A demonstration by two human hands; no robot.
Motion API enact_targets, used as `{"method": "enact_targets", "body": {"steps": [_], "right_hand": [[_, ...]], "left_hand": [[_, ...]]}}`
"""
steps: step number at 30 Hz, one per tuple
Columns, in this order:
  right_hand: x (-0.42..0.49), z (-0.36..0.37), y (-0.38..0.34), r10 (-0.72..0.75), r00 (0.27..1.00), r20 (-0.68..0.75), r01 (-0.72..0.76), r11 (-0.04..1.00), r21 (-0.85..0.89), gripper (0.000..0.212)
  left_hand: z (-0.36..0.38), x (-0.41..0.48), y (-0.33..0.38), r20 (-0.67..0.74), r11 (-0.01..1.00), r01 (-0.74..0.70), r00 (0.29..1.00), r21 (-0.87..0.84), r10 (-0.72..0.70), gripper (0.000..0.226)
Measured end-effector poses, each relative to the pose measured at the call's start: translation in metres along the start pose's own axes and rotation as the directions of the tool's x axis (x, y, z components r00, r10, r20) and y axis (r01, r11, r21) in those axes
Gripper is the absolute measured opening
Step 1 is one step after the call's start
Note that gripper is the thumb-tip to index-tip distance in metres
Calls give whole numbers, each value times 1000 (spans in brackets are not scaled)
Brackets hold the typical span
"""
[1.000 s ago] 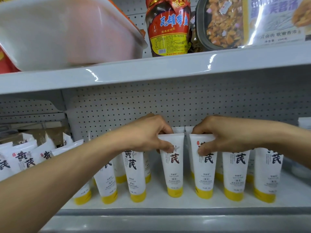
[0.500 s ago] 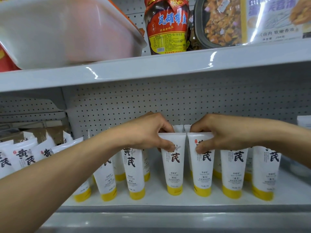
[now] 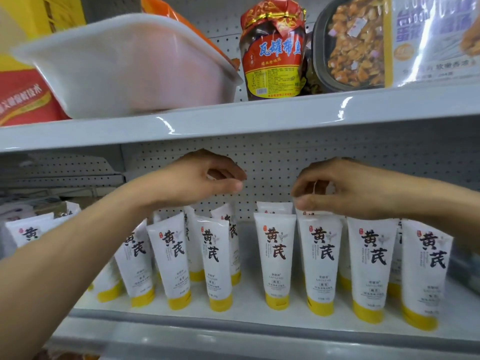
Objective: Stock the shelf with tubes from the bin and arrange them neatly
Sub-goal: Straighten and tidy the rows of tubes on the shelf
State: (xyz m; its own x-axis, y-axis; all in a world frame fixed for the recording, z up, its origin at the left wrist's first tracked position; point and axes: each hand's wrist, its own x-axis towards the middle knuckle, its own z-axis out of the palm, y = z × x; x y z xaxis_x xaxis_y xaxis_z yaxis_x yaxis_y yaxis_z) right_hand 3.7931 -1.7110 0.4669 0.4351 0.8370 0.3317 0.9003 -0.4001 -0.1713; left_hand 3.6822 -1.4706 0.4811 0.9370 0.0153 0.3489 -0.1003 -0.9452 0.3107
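While the tubes point(image 3: 275, 258) stand upright below both hands, the right hand point(image 3: 348, 188) pinches one tube's top; the left hand point(image 3: 197, 178), curled and empty, is higher.

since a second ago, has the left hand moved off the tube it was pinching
Yes. The left hand has lifted off the tube and now hovers before the pegboard, nearer the upper shelf edge, holding nothing.

Tubes point(image 3: 275, 255) in rows on lower shelf point(image 3: 259, 324), bin point(image 3: 130, 68) on upper shelf point(image 3: 233, 118), jar point(image 3: 272, 53) to its right
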Motion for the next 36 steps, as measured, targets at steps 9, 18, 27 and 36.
{"method": "enact_targets", "body": {"steps": [9, 18, 27, 36], "right_hand": [[62, 12, -17, 47, 987, 151, -38, 997, -68, 28], [86, 35, -19, 146, 954, 263, -107, 982, -157, 22], [80, 34, -23, 146, 959, 241, -148, 989, -9, 7], [79, 35, -23, 170, 952, 254, -177, 984, 6, 6]], "left_hand": [[-7, 19, -35, 155, 962, 125, 974, 243, -165, 32], [17, 48, -35, 283, 965, -51, 959, 256, -24, 21], [32, 56, -36, 247, 996, -88, 965, 8, 84, 12], [34, 54, -45, 246, 996, -56, 967, -65, 71, 15]]}}
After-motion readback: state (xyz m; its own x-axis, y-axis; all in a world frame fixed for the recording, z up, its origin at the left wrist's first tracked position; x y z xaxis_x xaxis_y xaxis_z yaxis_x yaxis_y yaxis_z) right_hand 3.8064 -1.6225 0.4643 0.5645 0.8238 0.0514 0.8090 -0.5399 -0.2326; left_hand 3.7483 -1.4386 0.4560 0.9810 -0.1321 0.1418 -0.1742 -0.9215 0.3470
